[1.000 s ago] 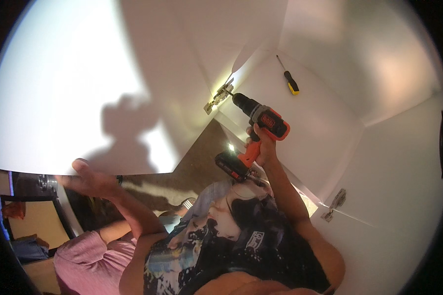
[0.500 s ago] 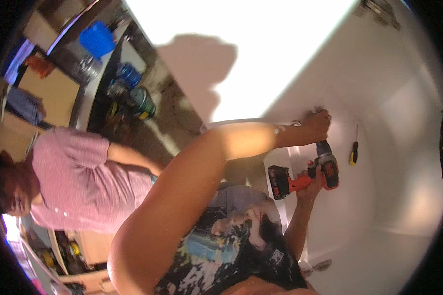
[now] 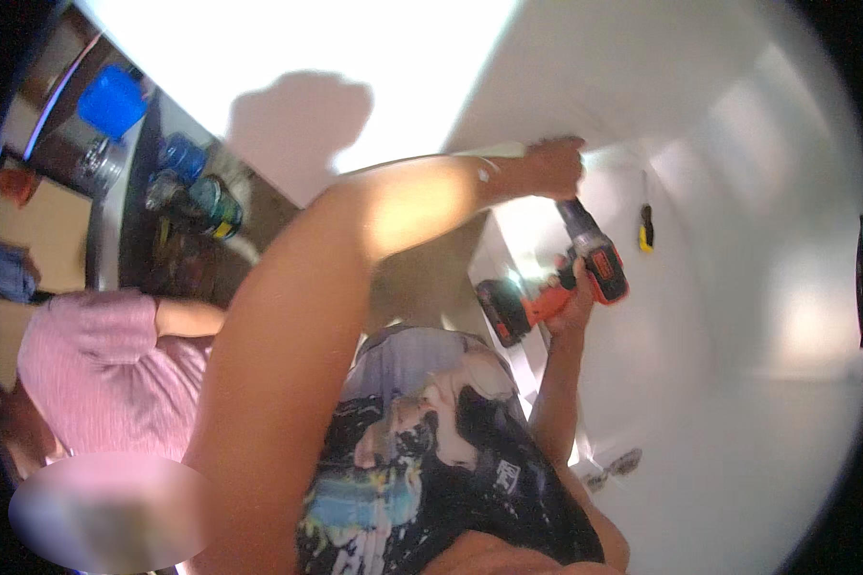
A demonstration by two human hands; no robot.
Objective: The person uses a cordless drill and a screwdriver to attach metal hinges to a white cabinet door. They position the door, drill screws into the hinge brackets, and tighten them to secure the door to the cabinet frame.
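An orange-and-black cordless drill [image 3: 585, 273] is gripped by the right hand [image 3: 571, 305], its chuck raised toward a smooth white panel [image 3: 719, 115]. The panel's edge is clasped by the left hand [image 3: 551, 165]. A yellow-handled screwdriver [image 3: 646, 228] lies nearby.

Screwdriver [image 3: 646, 228] on white panel [image 3: 738, 316]

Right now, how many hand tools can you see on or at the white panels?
2: an orange-and-black cordless drill in the right hand, below the left hand, and a yellow-handled screwdriver lying just right of it. Others may be hidden.
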